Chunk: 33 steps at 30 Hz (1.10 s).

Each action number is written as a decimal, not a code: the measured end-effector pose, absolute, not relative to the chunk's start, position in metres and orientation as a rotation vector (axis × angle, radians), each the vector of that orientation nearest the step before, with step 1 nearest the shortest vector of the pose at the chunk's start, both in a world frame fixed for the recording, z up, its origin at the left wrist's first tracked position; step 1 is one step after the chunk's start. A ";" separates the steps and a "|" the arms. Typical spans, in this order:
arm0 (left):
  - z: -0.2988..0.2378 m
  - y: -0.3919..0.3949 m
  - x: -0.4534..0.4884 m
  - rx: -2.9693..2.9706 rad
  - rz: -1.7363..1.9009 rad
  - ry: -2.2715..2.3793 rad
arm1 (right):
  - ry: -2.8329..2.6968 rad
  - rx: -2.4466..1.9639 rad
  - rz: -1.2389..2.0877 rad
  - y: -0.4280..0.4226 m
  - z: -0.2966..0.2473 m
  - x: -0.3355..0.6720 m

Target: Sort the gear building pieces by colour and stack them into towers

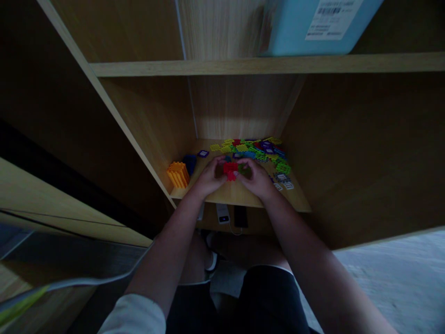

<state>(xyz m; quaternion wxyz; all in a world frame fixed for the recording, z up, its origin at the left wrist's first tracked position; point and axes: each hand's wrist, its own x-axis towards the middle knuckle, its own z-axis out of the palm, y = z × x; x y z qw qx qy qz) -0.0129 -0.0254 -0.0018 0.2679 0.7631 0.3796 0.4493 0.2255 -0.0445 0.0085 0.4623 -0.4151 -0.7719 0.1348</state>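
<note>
Red interlocking plastic pieces (230, 170) are held up between my two hands over the front of the shelf. My left hand (211, 176) curls its fingers at the left of them. On the right, my right hand (256, 176) closes its thumb and fingers on the red pieces, with a green piece (244, 170) showing by its fingers. Behind my hands spreads a pile of flat interlocking pieces (253, 147) in yellow, green, blue, purple and red. To the left stand a stack of orange pieces (178, 175) and dark blue pieces (190, 163).
The wooden shelf board (250, 198) has side walls close by. Above it runs another shelf edge (222, 67) with a light blue box (295, 32). Several patterned square pieces (285, 181) lie at the right. Below are a white device (222, 212) with a cable and a black phone-like slab (240, 216).
</note>
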 end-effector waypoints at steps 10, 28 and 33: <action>-0.001 -0.027 -0.012 2.045 1.215 1.040 | -1.923 -1.006 0.383 -0.044 0.006 0.227; 0.003 -0.031 -0.011 2.056 1.229 1.052 | -1.901 -0.998 0.338 -0.043 0.004 0.224; 0.004 -0.031 -0.010 2.059 1.229 1.051 | -1.894 -1.002 0.345 -0.042 0.005 0.224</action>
